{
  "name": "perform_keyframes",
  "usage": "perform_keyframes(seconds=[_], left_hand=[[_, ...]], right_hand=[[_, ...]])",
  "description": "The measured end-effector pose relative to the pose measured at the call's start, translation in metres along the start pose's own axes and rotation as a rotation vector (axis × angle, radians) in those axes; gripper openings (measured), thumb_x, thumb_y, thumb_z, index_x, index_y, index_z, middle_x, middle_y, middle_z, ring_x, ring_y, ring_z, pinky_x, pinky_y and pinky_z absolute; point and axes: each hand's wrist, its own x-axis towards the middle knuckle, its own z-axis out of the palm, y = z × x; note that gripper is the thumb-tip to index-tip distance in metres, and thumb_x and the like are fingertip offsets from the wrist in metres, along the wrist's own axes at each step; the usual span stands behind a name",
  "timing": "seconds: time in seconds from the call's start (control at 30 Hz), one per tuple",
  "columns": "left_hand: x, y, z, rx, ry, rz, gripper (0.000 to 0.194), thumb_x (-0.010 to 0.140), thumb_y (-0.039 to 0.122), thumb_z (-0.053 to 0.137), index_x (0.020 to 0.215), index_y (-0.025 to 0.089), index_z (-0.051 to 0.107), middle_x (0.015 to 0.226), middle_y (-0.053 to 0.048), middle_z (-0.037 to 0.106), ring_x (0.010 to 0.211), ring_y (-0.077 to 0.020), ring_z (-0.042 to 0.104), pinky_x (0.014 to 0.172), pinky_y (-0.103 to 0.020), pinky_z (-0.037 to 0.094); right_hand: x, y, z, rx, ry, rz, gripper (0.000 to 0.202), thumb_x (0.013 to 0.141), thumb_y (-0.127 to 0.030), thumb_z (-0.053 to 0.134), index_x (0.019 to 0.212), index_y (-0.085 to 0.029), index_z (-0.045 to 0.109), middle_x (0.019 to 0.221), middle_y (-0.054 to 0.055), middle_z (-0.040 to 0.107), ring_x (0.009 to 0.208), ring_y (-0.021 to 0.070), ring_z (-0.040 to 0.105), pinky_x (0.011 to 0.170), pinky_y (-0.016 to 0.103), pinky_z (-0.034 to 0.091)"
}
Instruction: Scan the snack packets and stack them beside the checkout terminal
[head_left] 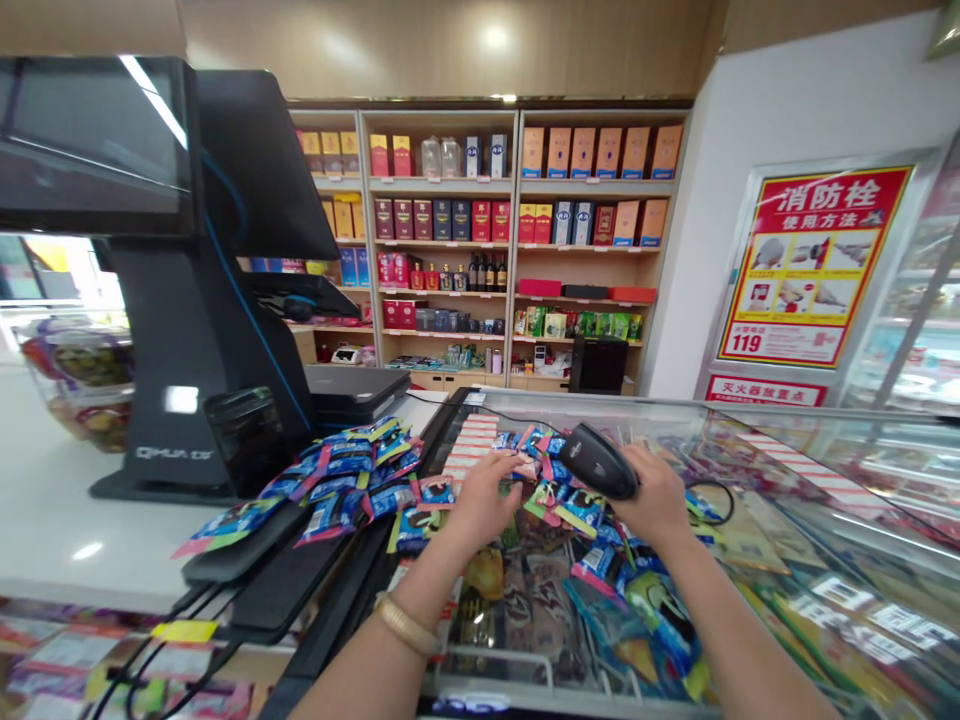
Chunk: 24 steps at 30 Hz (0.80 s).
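Note:
My right hand (656, 500) is wrapped around a black handheld barcode scanner (598, 462), its head angled up and left above the glass counter. My left hand (484, 503), a bracelet on its wrist, reaches over small blue and pink snack packets (551, 470). Its thumb and fingers are apart, and the fingertips are at the packets' near side. More of these packets (592, 570) lie below and beside my right hand. A separate heap of the same packets (352, 475) lies to the left, beside the checkout terminal. The underside of my left fingers is hidden.
A black checkout terminal (202, 350) stands on the white counter (45, 500) at left, with cables hanging in front. Bagged goods lie under the glass counter top (750, 470). Behind are shelves of boxes and bottles (442, 220). A red sign (817, 270) hangs at right.

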Motion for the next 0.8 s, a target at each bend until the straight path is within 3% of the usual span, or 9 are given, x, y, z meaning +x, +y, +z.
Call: perform_keyframes(seconds=[0.1,0.2,0.37,0.5,0.63,0.73,0.8], left_hand=[[-0.005,0.006,0.019,-0.156,-0.112,0.089,0.050,0.083,0.025,0.055,0.133,0.024,0.052,0.128,-0.008,0.061,0.118,-0.0227,0.056,0.102,-0.038,0.043],[-0.007,0.008,0.031,-0.180,-0.204,0.102,0.055,0.085,0.029,0.054,0.140,0.025,0.044,0.134,-0.007,0.057,0.121,-0.0226,0.054,0.104,-0.039,0.042],[-0.008,0.007,0.038,-0.194,-0.233,0.076,0.055,0.084,0.029,0.055,0.138,0.023,0.048,0.138,-0.009,0.054,0.127,-0.0236,0.049,0.109,-0.041,0.038],[-0.007,0.007,0.036,-0.240,-0.134,-0.015,0.047,0.079,0.030,0.060,0.126,0.022,0.060,0.125,-0.009,0.064,0.115,-0.0238,0.059,0.101,-0.040,0.045],[-0.001,0.007,0.032,-0.441,0.036,-0.142,0.029,0.078,0.028,0.059,0.103,0.017,0.070,0.102,-0.008,0.073,0.090,-0.0205,0.068,0.081,-0.034,0.055],[0.004,0.005,0.026,-0.583,0.159,-0.240,0.023,0.081,0.031,0.055,0.089,0.016,0.069,0.086,-0.006,0.073,0.071,-0.0157,0.066,0.066,-0.027,0.053],[0.007,0.002,0.021,-0.601,0.224,-0.279,0.022,0.081,0.033,0.054,0.085,0.017,0.068,0.080,-0.004,0.071,0.069,-0.0150,0.064,0.064,-0.025,0.051]], right_hand=[[0.000,0.001,-0.001,-0.013,0.005,0.032,0.011,0.072,-0.025,0.054,0.081,-0.020,0.059,0.076,0.004,0.061,0.071,0.0192,0.057,0.064,0.027,0.039],[-0.001,0.002,-0.001,-0.022,0.001,0.041,0.013,0.073,-0.026,0.055,0.083,-0.020,0.060,0.077,0.004,0.061,0.073,0.0196,0.057,0.064,0.027,0.039],[-0.001,0.004,0.000,-0.025,0.005,0.052,0.012,0.073,-0.027,0.056,0.082,-0.020,0.060,0.076,0.004,0.060,0.071,0.0190,0.058,0.065,0.027,0.039],[-0.001,0.004,-0.001,-0.024,0.007,0.052,0.012,0.073,-0.029,0.057,0.081,-0.020,0.060,0.075,0.004,0.060,0.071,0.0192,0.057,0.064,0.027,0.039],[-0.001,0.003,-0.001,-0.019,-0.012,0.055,0.012,0.072,-0.025,0.055,0.082,-0.020,0.060,0.077,0.004,0.061,0.074,0.0196,0.058,0.066,0.027,0.040],[-0.001,0.003,-0.001,-0.021,-0.015,0.060,0.013,0.071,-0.025,0.054,0.081,-0.020,0.060,0.077,0.005,0.062,0.075,0.0202,0.059,0.066,0.027,0.040],[-0.001,0.002,-0.001,-0.007,-0.022,0.054,0.012,0.070,-0.025,0.054,0.080,-0.020,0.060,0.076,0.004,0.061,0.074,0.0200,0.059,0.066,0.027,0.041]])
